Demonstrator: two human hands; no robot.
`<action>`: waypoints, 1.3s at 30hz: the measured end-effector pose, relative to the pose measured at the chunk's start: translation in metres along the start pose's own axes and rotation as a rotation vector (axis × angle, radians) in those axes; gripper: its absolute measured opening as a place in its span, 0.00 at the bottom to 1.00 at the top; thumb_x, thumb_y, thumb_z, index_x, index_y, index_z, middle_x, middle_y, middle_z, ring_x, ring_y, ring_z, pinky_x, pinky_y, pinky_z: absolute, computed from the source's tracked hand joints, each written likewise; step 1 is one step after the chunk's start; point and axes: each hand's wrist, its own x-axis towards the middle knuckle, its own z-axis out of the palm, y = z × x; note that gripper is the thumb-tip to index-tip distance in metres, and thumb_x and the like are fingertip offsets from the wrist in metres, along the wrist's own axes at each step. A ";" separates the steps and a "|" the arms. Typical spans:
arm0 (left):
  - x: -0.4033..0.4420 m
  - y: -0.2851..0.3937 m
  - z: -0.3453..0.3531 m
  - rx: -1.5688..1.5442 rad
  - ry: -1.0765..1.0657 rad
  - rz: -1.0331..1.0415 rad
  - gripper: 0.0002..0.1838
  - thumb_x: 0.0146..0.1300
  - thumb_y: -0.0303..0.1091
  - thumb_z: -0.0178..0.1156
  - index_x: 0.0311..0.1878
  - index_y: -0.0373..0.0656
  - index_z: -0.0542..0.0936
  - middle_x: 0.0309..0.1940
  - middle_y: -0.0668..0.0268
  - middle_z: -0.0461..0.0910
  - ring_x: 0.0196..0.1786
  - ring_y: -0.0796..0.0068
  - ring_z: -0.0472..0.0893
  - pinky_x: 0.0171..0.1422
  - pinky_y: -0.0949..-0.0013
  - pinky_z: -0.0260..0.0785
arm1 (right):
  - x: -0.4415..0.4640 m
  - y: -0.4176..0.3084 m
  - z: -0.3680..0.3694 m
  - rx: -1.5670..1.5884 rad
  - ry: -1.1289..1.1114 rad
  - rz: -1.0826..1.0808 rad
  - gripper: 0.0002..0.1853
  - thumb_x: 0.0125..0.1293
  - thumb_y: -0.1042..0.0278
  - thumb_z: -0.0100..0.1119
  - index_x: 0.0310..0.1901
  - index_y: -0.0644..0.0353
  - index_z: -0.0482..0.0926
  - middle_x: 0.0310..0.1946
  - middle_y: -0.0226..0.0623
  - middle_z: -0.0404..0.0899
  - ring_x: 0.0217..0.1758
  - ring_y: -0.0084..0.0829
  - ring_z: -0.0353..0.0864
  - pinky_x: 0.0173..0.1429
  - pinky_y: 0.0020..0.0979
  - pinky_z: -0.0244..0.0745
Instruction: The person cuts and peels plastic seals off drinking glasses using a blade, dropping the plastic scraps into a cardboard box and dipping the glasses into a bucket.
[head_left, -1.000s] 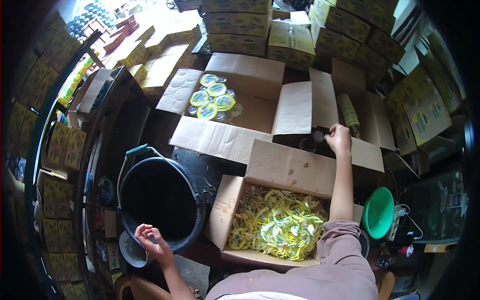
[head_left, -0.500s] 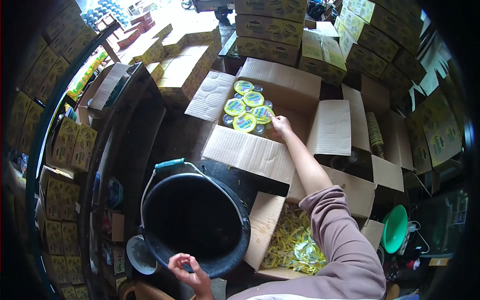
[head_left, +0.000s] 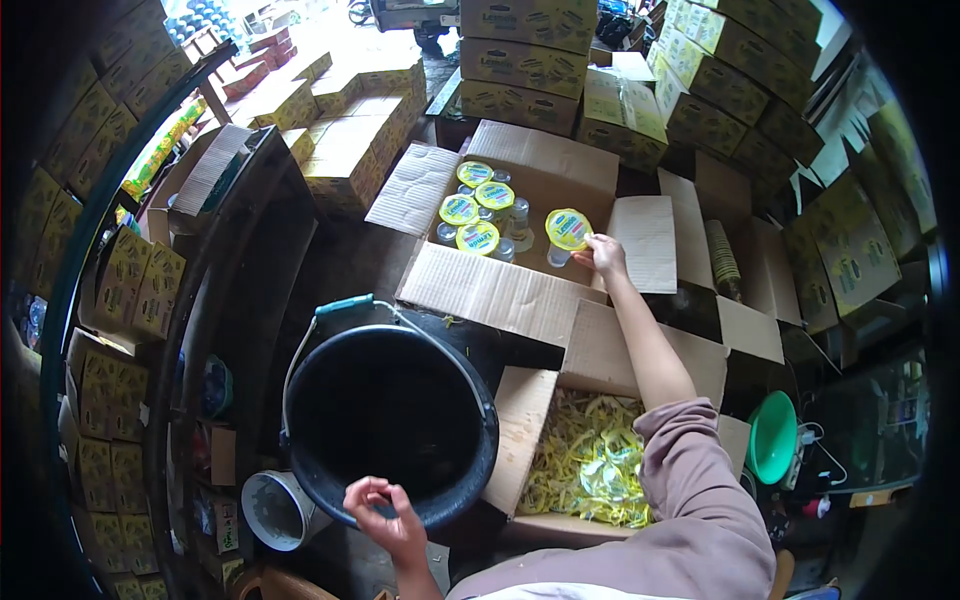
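My right hand (head_left: 607, 258) grips the edge of a clear plastic cup (head_left: 568, 230) with a yellow-green printed lid. It holds the cup over the right part of an open cardboard box (head_left: 495, 297). Several similar lidded cups (head_left: 477, 237) stand grouped at the left inside that box, and clear cups show below them. My left hand (head_left: 390, 520) hovers by the near rim of a big black bucket (head_left: 488, 440). Its fingers are loosely curled, the thumb apart from them, with nothing visible between. The bucket's dark inside shows no contents I can make out.
A lower carton holds yellow-green strips (head_left: 590, 460). At right are another open carton (head_left: 752, 325) with stacked cups and a green basin (head_left: 773, 437). A white pail (head_left: 275, 510) stands left of the bucket. Stacked printed cartons (head_left: 525, 65) rise behind.
My right hand has lifted one lidded cup away from the group and moved it to the right. My left hand stays by the bucket rim. The view has shifted slightly.
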 end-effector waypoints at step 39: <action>0.032 -0.037 -0.011 -0.618 -0.528 -0.097 0.31 0.39 0.22 0.73 0.49 0.37 0.70 0.40 0.66 0.75 0.42 0.79 0.75 0.50 0.74 0.67 | -0.487 0.163 -0.235 -0.159 1.077 -0.033 0.23 0.51 0.69 0.66 0.47 0.65 0.69 0.34 0.40 0.80 0.35 0.26 0.77 0.44 0.25 0.70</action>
